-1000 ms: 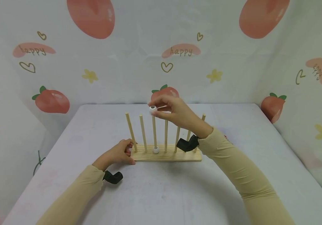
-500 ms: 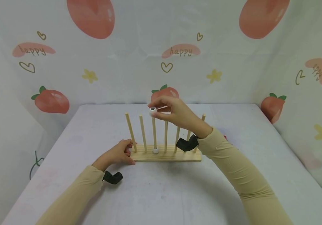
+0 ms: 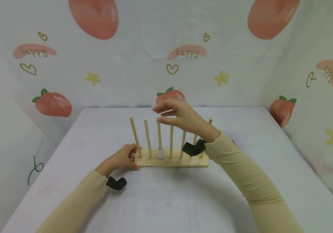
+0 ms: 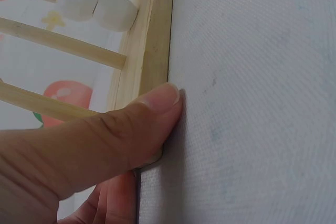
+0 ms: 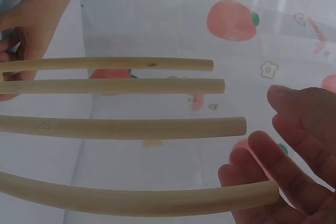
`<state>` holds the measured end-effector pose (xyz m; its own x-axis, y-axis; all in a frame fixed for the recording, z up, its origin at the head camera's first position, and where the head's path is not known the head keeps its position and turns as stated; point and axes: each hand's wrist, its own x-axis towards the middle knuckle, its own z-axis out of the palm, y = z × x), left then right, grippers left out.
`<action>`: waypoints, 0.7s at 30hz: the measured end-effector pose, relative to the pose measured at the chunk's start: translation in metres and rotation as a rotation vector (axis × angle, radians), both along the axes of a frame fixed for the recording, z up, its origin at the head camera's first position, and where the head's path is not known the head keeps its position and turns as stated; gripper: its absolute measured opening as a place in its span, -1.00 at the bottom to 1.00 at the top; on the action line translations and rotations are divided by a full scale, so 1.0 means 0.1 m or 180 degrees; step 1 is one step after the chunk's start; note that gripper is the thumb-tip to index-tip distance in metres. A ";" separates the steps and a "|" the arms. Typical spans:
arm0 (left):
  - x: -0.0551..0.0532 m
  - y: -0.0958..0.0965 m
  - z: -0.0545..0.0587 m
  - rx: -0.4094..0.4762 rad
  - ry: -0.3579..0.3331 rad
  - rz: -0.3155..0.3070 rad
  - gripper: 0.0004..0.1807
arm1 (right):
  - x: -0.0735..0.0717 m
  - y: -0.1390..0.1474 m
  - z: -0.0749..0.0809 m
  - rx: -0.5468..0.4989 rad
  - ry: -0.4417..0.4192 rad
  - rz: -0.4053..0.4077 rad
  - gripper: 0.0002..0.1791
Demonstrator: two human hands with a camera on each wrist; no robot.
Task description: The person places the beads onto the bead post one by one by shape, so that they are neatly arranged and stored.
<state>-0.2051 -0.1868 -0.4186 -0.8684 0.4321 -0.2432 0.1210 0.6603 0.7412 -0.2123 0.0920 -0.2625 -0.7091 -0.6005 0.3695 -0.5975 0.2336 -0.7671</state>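
Note:
A wooden peg rack (image 3: pixel 181 162) with several upright dowels stands mid-table. Two white beads (image 3: pixel 160 153) are stacked at the foot of its third dowel (image 3: pixel 159 136) from the left; in the left wrist view these faceted beads (image 4: pixel 115 12) touch each other. My left hand (image 3: pixel 122 158) grips the rack's left end, its thumb (image 4: pixel 142 114) along the front edge of the base. At the top of the third dowel hovers my right hand (image 3: pixel 181 115), thumb and fingers apart with nothing between them. The right wrist view shows its fingers (image 5: pixel 283 166) close to the dowel ends.
Partly hidden behind the right forearm lies something small and red (image 3: pixel 233 141). A dark green cord (image 3: pixel 35 166) hangs by the table's left edge. A printed cloth backdrop (image 3: pixel 125 64) rises behind the table. Black curved pieces (image 3: pixel 194 148) sit on both wrists.
The right hand has let go of the bead it pinched at the dowel's top. That bead has dropped down the third dowel onto the lower one. The left hand has not moved.

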 end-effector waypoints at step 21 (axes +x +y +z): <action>0.00 -0.01 -0.02 0.0080 0.0108 -0.0044 -0.28 | 0.12 0.09 0.02 -0.0347 0.0678 -0.0056 -0.57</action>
